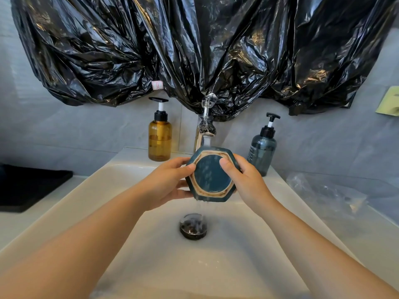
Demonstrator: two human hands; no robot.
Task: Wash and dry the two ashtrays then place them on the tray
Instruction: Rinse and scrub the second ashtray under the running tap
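One ashtray (212, 175), dark blue, hexagonal, base facing the camera, over the sink (216, 266) under the running tap (206, 128). Left hand (168, 184) grips its left edge, fingers curled; right hand (244, 180) grips its right edge, thumb on the base. Amber bottle (159, 141), blue bottle (262, 147): sink's back edge

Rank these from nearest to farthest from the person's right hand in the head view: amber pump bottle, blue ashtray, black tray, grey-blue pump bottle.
1. blue ashtray, gripped by the right hand under the tap.
2. grey-blue pump bottle, just behind that hand, on the right.
3. amber pump bottle, left of the tap.
4. black tray, on the counter at far left.
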